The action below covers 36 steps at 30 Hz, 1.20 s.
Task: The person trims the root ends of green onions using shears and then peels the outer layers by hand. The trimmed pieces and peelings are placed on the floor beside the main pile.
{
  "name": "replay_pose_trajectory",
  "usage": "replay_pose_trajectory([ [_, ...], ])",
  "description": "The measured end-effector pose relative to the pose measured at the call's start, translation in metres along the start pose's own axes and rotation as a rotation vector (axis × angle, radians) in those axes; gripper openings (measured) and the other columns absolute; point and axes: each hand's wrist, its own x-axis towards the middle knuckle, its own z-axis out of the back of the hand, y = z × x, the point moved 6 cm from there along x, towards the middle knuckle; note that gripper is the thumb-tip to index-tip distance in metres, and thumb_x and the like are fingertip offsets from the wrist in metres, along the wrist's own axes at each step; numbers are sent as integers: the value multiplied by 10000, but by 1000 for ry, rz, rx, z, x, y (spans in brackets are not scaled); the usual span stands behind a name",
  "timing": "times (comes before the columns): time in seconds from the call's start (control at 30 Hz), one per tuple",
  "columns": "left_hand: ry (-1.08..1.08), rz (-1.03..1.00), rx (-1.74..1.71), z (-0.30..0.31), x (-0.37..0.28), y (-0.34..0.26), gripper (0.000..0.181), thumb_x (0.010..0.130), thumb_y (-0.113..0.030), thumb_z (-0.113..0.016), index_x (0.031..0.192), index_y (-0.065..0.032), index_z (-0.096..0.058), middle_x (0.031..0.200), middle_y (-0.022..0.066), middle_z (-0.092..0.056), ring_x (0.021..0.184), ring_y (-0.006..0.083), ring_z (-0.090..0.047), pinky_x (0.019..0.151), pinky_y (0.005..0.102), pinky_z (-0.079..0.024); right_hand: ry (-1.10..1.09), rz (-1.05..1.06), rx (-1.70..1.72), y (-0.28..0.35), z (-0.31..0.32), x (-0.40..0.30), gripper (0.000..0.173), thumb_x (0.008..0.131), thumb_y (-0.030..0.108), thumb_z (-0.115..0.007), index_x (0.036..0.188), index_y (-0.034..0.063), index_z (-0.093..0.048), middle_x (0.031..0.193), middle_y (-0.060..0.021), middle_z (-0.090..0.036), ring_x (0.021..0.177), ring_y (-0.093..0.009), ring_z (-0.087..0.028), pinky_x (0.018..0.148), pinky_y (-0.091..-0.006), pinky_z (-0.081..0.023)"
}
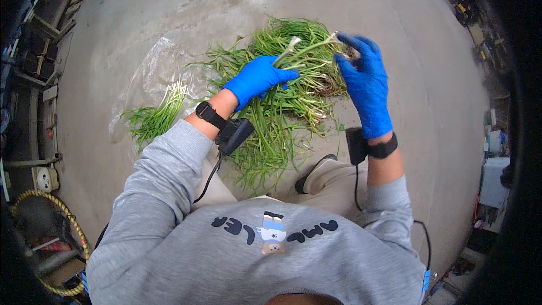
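Observation:
My left hand [259,79], in a blue glove, is closed around a few allium stalks [292,53], chives or scallions, with their pale stem ends pointing up and to the right. Slightly blurred, my blue-gloved right hand [364,78] is raised to the right of them, fingers curved and apart. One stalk's whitish end is close to its fingertips; whether they touch is unclear. Beneath both hands spreads a loose pile of the same greens [292,31], with soil-stained root ends on its right side. A neater bundle with clean white ends [163,112] lies to the left.
A crumpled clear plastic sheet [159,65] lies on the concrete floor [427,93], partly under the bundle. My shoe [315,173] is close to the pile's near edge. Wooden frames [44,25] and a yellow-black hoop [72,216] stand far left; assorted clutter [495,169] lines the right.

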Motion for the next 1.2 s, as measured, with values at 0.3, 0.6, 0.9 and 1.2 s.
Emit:
replay_pose_trajectory([
  [0.3,199,137,-161,-22,-15,-11,346,798,-438,-690,925,-116,-684,639,-22,-594,422,50,-406,378,214,-297,217,-658,1019,-19,-67,-43,359,945,376,-504,1116,104,-664,925,18,-660,620,-26,-472,542,-166,-379],
  [0.6,-49,5,-277,27,-4,-13,423,885,-331,-585,1251,-121,-565,1008,-18,-656,441,12,-325,391,180,-255,117,-727,979,-78,-51,-28,347,981,337,-455,1101,87,-664,639,81,-443,527,-18,-358,456,-162,-285],
  [0.9,-7,107,-157,-9,-8,-10,323,826,-411,-661,955,-119,-708,734,-31,-618,509,47,-438,455,213,-355,273,-792,1290,-78,-66,-34,401,996,318,-426,1169,-11,-576,608,56,-411,499,-39,-349,447,-175,-299],
  [1.2,128,162,-146,-27,-8,-9,300,821,-361,-692,973,-103,-676,614,-59,-499,486,35,-408,436,209,-305,407,-696,1279,-54,-67,-33,419,1002,335,-376,1158,18,-602,616,55,-411,517,-38,-355,467,-176,-293],
])
